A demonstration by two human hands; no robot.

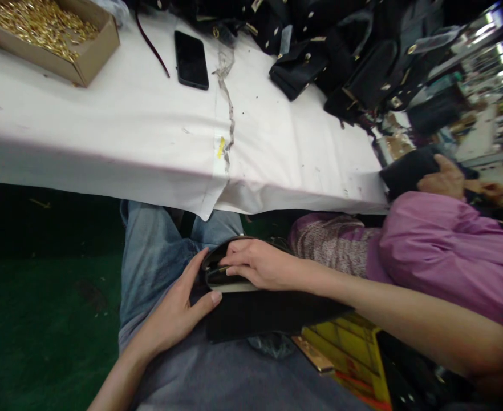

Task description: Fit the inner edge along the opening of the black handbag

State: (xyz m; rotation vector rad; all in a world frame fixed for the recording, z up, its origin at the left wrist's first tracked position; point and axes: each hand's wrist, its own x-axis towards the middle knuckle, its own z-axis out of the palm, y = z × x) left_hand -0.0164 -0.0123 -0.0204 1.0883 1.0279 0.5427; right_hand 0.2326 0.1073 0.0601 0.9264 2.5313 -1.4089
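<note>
A black handbag (pixel 272 314) lies across my lap with its mouth open and a pale strip along the rim. My left hand (pixel 187 302) grips the bag's left end, thumb on the near rim and fingers along the outer side. Inside the opening, my right hand (pixel 251 262) has its fingers bent and pinched together near a thin dark edge with a slight metallic glint. What those fingertips hold is hidden in the shadow of the bag.
On the white-covered table (pixel 149 125) are a cardboard box (pixel 100 54) of gold metal pieces, a black phone (pixel 191 60) and many black bags (pixel 303 63). A co-worker's purple sleeve (pixel 452 251) is close on my right. A yellow crate (pixel 349 354) stands beside my lap.
</note>
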